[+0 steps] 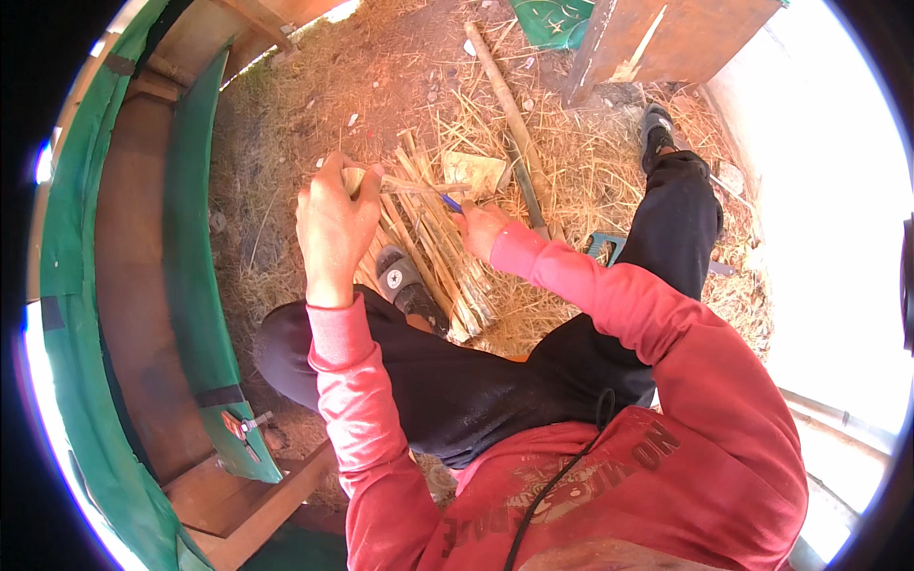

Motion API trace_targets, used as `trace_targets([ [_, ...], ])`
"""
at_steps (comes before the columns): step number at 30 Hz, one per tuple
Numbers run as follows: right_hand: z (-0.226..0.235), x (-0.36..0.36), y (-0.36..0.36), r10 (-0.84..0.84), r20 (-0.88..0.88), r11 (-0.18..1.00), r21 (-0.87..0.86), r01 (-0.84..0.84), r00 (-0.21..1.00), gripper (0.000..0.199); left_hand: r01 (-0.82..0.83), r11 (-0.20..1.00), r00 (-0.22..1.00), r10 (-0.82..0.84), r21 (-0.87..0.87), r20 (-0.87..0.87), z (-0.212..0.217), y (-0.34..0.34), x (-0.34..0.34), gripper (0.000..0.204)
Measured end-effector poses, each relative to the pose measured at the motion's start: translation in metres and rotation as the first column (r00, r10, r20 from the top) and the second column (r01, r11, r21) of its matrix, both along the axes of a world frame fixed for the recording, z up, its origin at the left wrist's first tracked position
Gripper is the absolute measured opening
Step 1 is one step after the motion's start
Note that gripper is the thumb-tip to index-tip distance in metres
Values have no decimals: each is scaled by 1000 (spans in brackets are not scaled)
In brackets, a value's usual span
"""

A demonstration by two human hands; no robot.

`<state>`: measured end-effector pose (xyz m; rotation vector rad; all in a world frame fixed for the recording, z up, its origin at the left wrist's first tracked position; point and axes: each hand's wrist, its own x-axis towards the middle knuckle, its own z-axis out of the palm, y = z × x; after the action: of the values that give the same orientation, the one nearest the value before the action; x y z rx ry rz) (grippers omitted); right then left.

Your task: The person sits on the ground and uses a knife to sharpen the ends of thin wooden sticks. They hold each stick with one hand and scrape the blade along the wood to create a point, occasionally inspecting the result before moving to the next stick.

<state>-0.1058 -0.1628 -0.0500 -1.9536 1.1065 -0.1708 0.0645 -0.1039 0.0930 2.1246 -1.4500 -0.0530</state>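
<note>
My left hand [335,221] is closed around a pale wooden stick [419,186] and holds it up over the straw-strewn ground. The stick's free end points right, toward my right hand [482,228]. My right hand is closed on a slim blue tool [451,203], whose upper end meets the underside of the stick. Its exact kind is too small to make out. Below both hands lies a bundle of split wooden sticks [443,257], spread beside my sandalled left foot [398,276].
A pale wood block [474,173] lies beyond the sticks. Past it rest a long pole [509,100] and a long dark blade-like tool [524,186]. A teal-handled tool [604,247] lies by my right leg. Green-covered wooden panels [195,238] stand left; a wooden board [671,43] stands far right.
</note>
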Motion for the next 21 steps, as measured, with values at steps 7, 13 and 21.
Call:
trace_targets([
  [7, -5, 19, 16, -103, 232, 988, -85, 126, 967, 21, 26, 1000, 999, -25, 10, -45, 5, -3, -5, 20],
  [13, 13, 26, 27, -168, 333, 953, -185, 239, 928, 18, 18, 996, 997, -12, -82, 75, 5, -8, -16, 22],
  [21, 16, 17, 20, -73, 332, 974, -179, 139, 940, 22, -77, 997, 997, 78, -28, 27, 1, -5, -19, 26],
])
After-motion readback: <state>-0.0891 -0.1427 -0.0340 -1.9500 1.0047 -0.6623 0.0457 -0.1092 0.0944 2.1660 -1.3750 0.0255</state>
